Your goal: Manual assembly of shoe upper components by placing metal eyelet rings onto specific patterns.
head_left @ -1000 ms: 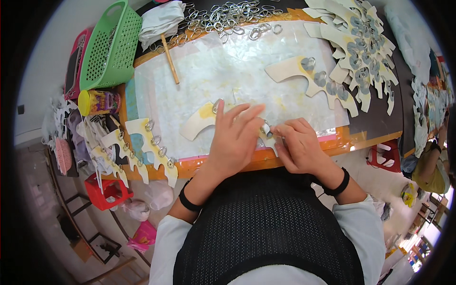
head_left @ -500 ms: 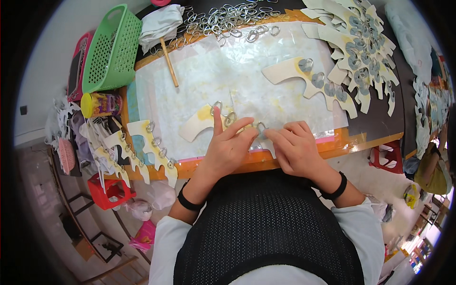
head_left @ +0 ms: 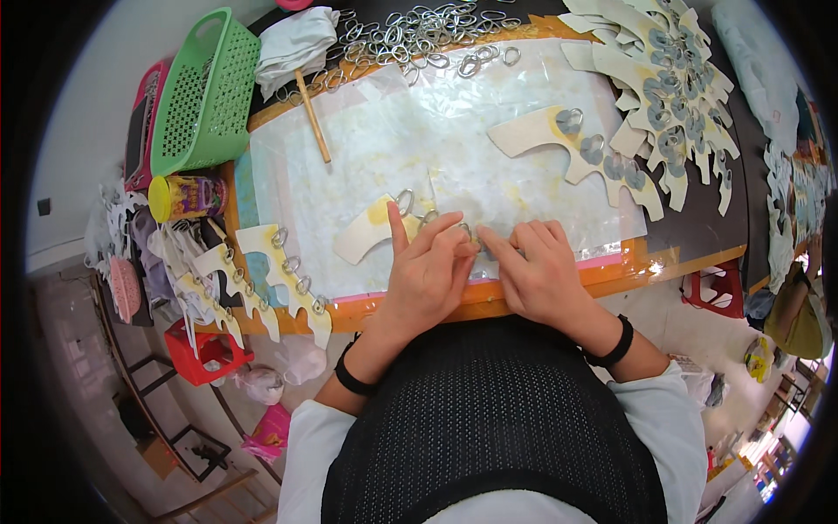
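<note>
A cream curved cut-out piece (head_left: 362,234) with yellowish glue patches lies at the near edge of the plastic-covered table. Metal rings (head_left: 404,201) sit along it; its right part is mostly hidden by my hands. My left hand (head_left: 428,275) is closed on the piece's near side, thumb and fingers pinched together while one finger sticks up beside a ring. Against its right end, my right hand (head_left: 546,271) has its fingertips closed, index finger and thumb at the piece. Between the two sets of fingertips a ring (head_left: 463,230) partly shows.
Loose metal rings (head_left: 428,35) are heaped along the far edge beside a white cloth (head_left: 297,39) and wooden stick (head_left: 313,118). Finished-looking cream pieces (head_left: 672,113) with grey patches are stacked right. Left are ringed pieces (head_left: 284,266), a yellow-lidded jar (head_left: 185,197) and green basket (head_left: 196,96).
My right fingers have shifted slightly left and curled in at the piece's right end. The ring that stood open to view between my hands is now partly covered by my left fingertips.
</note>
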`<act>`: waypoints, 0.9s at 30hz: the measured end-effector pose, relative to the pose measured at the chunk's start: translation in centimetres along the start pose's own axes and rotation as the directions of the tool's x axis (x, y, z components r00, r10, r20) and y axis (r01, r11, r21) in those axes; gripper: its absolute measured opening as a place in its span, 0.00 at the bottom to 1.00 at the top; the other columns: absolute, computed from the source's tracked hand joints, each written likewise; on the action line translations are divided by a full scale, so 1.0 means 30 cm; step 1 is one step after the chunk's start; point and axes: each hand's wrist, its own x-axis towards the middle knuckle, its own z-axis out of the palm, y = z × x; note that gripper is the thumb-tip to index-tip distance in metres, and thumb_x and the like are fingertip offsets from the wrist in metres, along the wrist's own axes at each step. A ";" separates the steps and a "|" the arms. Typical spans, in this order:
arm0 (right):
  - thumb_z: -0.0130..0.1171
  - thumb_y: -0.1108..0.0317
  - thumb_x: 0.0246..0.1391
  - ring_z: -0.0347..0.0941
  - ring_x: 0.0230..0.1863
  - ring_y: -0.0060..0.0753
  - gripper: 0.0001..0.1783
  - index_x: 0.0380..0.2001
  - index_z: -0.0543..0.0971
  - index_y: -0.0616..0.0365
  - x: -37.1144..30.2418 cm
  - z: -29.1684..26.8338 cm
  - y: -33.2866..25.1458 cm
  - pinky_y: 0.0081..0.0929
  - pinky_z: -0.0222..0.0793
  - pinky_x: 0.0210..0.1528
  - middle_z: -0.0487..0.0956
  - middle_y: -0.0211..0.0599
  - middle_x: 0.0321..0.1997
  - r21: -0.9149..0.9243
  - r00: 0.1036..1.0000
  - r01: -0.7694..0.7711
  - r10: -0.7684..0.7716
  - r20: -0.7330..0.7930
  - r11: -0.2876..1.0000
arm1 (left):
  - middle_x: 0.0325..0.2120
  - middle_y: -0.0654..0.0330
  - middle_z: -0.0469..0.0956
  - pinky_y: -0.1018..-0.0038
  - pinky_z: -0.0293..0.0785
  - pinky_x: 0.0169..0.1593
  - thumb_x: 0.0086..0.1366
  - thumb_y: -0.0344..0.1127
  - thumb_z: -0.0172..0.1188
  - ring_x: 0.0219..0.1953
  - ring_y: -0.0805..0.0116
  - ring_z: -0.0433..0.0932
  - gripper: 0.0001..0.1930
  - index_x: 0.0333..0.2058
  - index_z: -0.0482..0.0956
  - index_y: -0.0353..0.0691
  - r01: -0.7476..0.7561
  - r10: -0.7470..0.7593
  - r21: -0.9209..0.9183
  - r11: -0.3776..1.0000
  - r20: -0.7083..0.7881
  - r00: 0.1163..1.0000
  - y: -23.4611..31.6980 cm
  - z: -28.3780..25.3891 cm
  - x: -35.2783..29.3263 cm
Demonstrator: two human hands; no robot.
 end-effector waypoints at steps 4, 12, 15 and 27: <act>0.58 0.74 0.43 0.69 0.34 0.35 0.23 0.47 0.78 0.62 -0.012 0.002 0.002 0.33 0.60 0.40 0.68 0.34 0.29 -0.005 0.999 0.000 0.000 -0.034 1.000 | 0.29 0.67 0.82 0.36 0.30 0.68 0.53 0.23 0.65 0.53 0.57 0.77 0.21 0.45 0.68 0.36 0.011 -0.011 -0.009 1.000 0.025 1.000 -0.004 0.006 -0.006; 0.64 0.74 0.42 0.70 0.35 0.39 0.22 0.45 0.75 0.61 -0.014 -0.025 0.004 0.35 0.62 0.43 0.71 0.36 0.31 0.214 0.995 -0.045 0.062 -0.075 0.976 | 0.29 0.67 0.83 0.36 0.27 0.68 0.52 0.27 0.66 0.55 0.57 0.75 0.23 0.48 0.70 0.36 -0.019 0.020 -0.015 1.000 0.074 0.997 0.010 -0.015 0.003; 0.65 0.74 0.42 0.70 0.35 0.40 0.19 0.41 0.75 0.60 -0.017 -0.028 0.009 0.36 0.62 0.43 0.71 0.37 0.31 0.179 0.998 -0.025 0.036 -0.058 0.984 | 0.29 0.67 0.83 0.36 0.29 0.68 0.53 0.27 0.67 0.55 0.59 0.75 0.18 0.44 0.76 0.37 -0.061 0.058 0.037 0.997 0.087 0.995 0.008 -0.013 0.009; 0.63 0.72 0.40 0.69 0.32 0.35 0.15 0.36 0.75 0.55 0.003 0.021 -0.010 0.34 0.59 0.38 0.70 0.32 0.27 0.016 0.986 -0.089 0.090 -0.142 0.996 | 0.37 0.64 0.79 0.31 0.39 0.65 0.56 0.25 0.63 0.47 0.62 0.79 0.10 0.38 0.77 0.35 -0.064 0.063 0.029 0.998 0.010 0.998 0.011 0.013 0.018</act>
